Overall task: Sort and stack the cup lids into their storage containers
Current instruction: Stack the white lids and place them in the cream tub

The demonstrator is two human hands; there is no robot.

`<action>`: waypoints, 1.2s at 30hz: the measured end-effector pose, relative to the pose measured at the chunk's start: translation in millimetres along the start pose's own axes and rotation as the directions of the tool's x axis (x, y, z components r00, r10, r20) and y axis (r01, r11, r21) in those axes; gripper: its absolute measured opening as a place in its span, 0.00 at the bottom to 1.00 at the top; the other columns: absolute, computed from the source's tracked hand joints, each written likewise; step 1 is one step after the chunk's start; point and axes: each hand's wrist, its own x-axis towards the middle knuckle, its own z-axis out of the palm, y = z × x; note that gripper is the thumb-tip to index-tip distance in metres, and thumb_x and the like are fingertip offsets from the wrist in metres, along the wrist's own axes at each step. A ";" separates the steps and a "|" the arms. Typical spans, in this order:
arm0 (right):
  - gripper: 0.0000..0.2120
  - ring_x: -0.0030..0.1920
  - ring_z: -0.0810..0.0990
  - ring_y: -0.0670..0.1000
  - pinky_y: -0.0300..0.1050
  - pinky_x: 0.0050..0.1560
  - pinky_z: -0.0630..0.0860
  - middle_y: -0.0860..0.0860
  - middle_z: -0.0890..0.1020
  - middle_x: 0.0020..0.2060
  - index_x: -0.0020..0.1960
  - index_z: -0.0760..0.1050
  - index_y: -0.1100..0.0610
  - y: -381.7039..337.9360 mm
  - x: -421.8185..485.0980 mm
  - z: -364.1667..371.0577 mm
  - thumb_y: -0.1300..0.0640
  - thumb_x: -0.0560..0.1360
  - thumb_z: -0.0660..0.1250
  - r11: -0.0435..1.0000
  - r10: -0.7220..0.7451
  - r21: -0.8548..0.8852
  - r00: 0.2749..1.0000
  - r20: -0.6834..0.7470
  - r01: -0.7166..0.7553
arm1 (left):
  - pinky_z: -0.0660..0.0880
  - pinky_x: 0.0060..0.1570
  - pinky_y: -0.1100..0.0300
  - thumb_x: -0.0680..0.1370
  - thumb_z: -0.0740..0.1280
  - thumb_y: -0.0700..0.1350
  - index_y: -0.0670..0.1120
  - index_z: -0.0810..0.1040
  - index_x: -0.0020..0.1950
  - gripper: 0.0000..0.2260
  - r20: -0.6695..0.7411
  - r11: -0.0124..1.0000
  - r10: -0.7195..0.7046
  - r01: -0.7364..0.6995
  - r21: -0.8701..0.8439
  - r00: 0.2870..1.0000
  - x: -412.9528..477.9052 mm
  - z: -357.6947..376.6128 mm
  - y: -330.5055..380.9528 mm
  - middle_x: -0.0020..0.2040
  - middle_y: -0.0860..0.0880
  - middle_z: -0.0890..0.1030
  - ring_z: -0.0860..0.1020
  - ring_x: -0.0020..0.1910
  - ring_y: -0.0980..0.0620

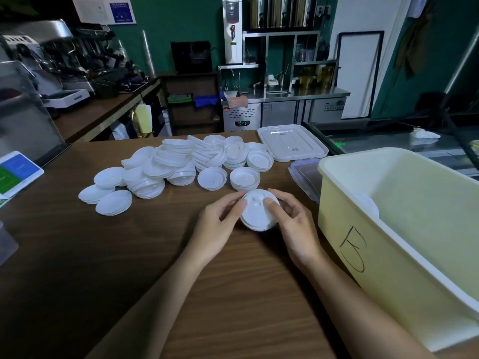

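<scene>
Your left hand (220,220) and right hand (294,225) both grip a short stack (258,215) of white lids. Your thumbs press on top and your fingers curl round its rim from either side, likely to square the lids so they nest. The stack sits low over the table (129,255), just left of the bin (383,268). I cannot tell whether its underside touches the wood, since your fingers cover that edge. The spot suits a short carry, as the bin's open mouth is right beside your right hand. Farther left of the bin, behind the stack, the pile (181,164) of loose lids lies spread out. Some are nested in small groups and some tipped on edge, so most of the sorting looks undone. At the bin's far left corner a clear cover (304,177) with blue clips pokes out, mostly hidden by the bin wall. A white cover (293,143) lies flat beyond it, and both were probably set aside to keep containers open. Just over the bin's near wall a white shape (369,207) shows; it may be lids, but it is too dim to say. The bin's right end is cut off, and I cannot read the mark on its wall.
</scene>
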 end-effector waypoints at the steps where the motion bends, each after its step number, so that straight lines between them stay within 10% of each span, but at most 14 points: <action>1: 0.14 0.60 0.84 0.46 0.43 0.60 0.77 0.46 0.86 0.57 0.62 0.82 0.50 0.5 0.4 0.0 0.50 0.77 0.73 0.999 -0.014 -0.038 0.999 -0.040 0.013 | 0.74 0.66 0.59 0.85 0.65 0.51 0.53 0.81 0.68 0.13 -0.025 0.995 0.018 -0.016 0.095 1.000 2.2 -0.2 -4.1 0.61 0.60 0.84 0.80 0.64 0.60; 10: 0.12 0.61 0.78 0.36 0.39 0.66 0.73 0.38 0.82 0.59 0.63 0.79 0.45 2.6 1.2 0.6 0.47 0.80 0.70 0.987 -0.082 -0.157 0.964 -0.253 0.042 | 0.71 0.70 0.55 0.82 0.67 0.39 0.45 0.78 0.72 0.18 0.055 0.727 0.248 -0.223 0.650 0.967 49.4 -0.1 -28.1 0.70 0.51 0.76 0.73 0.70 0.52; 17: 0.12 0.61 0.78 0.35 0.35 0.64 0.72 0.37 0.82 0.60 0.65 0.79 0.47 3.6 1.2 -0.7 0.50 0.82 0.69 0.986 -0.076 -0.166 0.966 -0.246 0.036 | 0.78 0.55 0.45 0.79 0.71 0.36 0.44 0.84 0.61 0.12 0.134 0.589 0.301 -0.294 0.752 0.944 67.4 6.6 -36.4 0.52 0.47 0.85 0.82 0.51 0.42; 28: 0.10 0.55 0.82 0.41 0.50 0.62 0.79 0.40 0.85 0.51 0.54 0.80 0.43 -8.3 -4.1 1.9 0.49 0.74 0.73 0.990 -0.013 -0.138 0.985 -0.171 -0.011 | 0.79 0.43 0.55 0.76 0.74 0.36 0.48 0.84 0.53 0.09 -0.064 0.720 0.266 -0.154 0.677 0.962 2.7 -24.8 -14.4 0.44 0.58 0.79 0.79 0.41 0.60; 36: 0.11 0.62 0.80 0.40 0.40 0.62 0.75 0.36 0.84 0.57 0.61 0.81 0.43 -6.9 -4.4 -0.8 0.54 0.80 0.72 0.988 -0.046 -0.151 0.995 -0.083 0.033 | 0.80 0.49 0.65 0.76 0.77 0.43 0.55 0.83 0.55 0.11 -0.407 0.987 0.019 0.048 0.154 0.913 -8.6 -23.6 18.1 0.48 0.57 0.84 0.84 0.48 0.59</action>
